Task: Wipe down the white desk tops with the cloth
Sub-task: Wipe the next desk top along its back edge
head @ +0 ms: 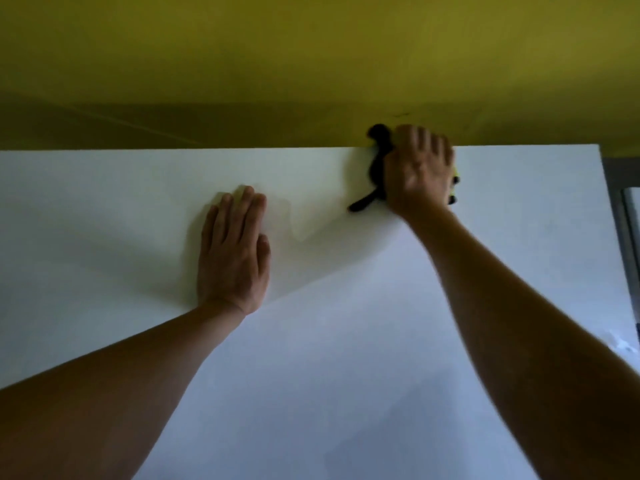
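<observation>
While your left hand (232, 251) lies flat and open, holding nothing, on the white desk top (346, 358) at mid-frame, your right hand (417, 169) presses the dark cloth (375, 161). Its fingers are curled over the cloth at the desk's far edge, upper right, below the yellow wall (242, 64).

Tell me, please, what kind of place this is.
Probably an office or study room, though little shows. A plain white desk top stands against a yellow wall, and the right hand presses a dark cloth at its far edge.

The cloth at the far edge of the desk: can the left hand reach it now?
Probably yes. The left hand lies flat on the bare desk top, nothing between it and the cloth under the right hand.
</observation>
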Demonstrator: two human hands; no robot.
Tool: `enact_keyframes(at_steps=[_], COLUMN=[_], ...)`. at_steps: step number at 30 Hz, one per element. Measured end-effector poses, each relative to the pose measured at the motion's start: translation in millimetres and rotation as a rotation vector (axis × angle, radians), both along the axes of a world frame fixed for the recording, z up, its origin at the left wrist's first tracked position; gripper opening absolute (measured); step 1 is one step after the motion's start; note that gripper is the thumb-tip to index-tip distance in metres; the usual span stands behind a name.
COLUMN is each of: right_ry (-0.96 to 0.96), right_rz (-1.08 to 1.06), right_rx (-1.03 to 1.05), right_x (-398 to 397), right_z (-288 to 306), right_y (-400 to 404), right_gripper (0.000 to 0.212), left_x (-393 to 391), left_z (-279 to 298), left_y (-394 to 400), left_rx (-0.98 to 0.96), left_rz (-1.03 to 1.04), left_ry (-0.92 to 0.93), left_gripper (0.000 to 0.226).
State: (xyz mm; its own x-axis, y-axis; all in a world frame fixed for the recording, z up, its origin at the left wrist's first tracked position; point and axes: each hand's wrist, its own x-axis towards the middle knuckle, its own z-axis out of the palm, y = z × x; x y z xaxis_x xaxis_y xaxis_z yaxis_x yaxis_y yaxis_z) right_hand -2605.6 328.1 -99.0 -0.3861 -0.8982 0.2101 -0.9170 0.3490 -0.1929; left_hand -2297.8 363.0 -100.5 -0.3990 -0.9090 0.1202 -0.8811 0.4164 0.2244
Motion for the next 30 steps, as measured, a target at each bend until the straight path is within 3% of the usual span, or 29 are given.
enact_keyframes(at_steps=[3, 5, 12, 15, 19, 22, 26, 30], right_ry=[-0.046, -0.066, -0.167, -0.127, -0.125, -0.127, -0.149, -0.146], right_rz=[-0.117, -0.178, 0.214, 0.261, -0.028, -0.11, -0.164, 0.088], right_rx=[0.069, 0.061, -0.04, -0.009, 0.01, 0.03, 0.007, -0.013], right_x=[-33.9, -13.0, 134.7, 94.1, 5.6, -23.4, 36.8, 152.4], right_z=[0.5, -3.5, 4.8, 2.6, 2.4, 8.6, 11.1, 8.3], right_y=[14.0, 7.6, 19.6, 27.5, 62.2, 79.1, 74.5, 102.6], right_gripper=[0.04, 0.044, 0.055, 0.056, 0.059, 0.058, 0.058, 0.057], left_x=[-1.9, -1.8, 2.4, 2.3, 1.6, 0.2, 0.2, 2.0], left_z=[-0.6, -1.1, 1.1, 1.0, 0.4, 0.1, -1.4, -5.3], left_y=[0.8, 0.7, 0.6, -0.7, -0.1, 0.2, -0.2, -4.6], left_rx=[0.0, -0.002, 0.012, 0.007, 0.002, -0.001, -0.014, -0.026], left_rz=[0.01, 0.01, 0.003, -0.004, -0.001, -0.007, -0.006, -0.013], left_ry=[-0.002, 0.003, 0.039, 0.021, 0.005, 0.001, 0.016, 0.049], left_gripper=[0.06, 0.06, 0.058, 0.059, 0.06, 0.06, 0.059, 0.058])
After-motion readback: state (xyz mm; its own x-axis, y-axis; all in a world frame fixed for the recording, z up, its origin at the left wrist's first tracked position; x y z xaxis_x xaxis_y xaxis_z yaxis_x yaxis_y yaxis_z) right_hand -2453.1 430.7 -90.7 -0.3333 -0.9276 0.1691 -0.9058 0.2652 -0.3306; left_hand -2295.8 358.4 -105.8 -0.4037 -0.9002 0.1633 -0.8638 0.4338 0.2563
